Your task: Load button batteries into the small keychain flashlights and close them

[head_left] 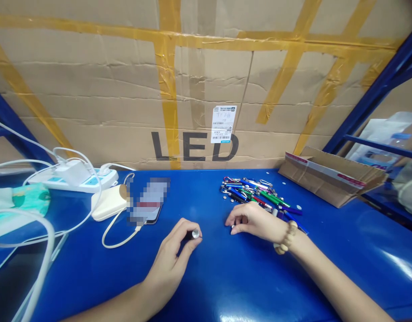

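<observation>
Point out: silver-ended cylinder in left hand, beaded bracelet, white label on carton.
Silver-ended cylinder (195, 234): head view, its round silver end.
Beaded bracelet (288, 238): head view, its visible beads.
White label (223, 125): head view, its printed face.

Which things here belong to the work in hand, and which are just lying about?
In the work:
- silver-ended cylinder, in the left hand
- tiny pale piece, at the right hand
- coloured tubes

Apparently lying about:
- phone
- power strip
- cardboard tray

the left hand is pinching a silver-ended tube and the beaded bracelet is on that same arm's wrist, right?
Not quite: the beaded bracelet is on the wrist of the right hand, as the head view shows. The left hand does pinch a silver-ended tube.
</observation>
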### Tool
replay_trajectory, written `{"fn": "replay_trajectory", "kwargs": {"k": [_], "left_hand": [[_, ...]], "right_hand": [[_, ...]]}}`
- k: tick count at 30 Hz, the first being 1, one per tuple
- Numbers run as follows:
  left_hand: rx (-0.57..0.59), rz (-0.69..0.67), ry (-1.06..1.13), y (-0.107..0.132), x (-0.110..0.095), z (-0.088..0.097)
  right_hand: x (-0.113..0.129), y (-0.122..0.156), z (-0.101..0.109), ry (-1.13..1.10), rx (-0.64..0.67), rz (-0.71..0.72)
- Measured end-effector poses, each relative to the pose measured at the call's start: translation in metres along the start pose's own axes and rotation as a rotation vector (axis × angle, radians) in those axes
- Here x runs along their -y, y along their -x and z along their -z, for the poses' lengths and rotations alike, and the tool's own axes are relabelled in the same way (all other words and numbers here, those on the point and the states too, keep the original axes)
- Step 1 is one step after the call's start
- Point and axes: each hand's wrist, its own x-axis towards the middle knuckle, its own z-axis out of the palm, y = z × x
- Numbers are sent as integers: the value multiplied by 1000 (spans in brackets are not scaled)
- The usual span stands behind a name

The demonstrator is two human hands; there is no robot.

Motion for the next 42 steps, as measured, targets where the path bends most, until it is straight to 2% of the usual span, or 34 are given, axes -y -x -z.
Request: {"fn": "replay_trajectory", "kwargs": {"k": [5,12,16,23,34,39,42], "left_hand": [[17,2,-20,-2,0,0],[111,55,-31,0,4,-3],[113,55,-40,-1,5,-3],[115,26,-63,-2,6,-3],[138,-65,-89,3,13,-6],[163,-63,-104,2,13,-6],[163,4,-133,1,8,-5]], "right_hand": [[0,-1,-5,-46,-67,25],[36,1,-18,-348,-309,105],[50,2,-23,-560,-274,64],[49,-2,-31,-787,-151,-59],[44,-5,-40,-795,-19,-190],[46,-4,-39,-673,-43,-173],[44,-3,-25,-561,-109,-127]]}}
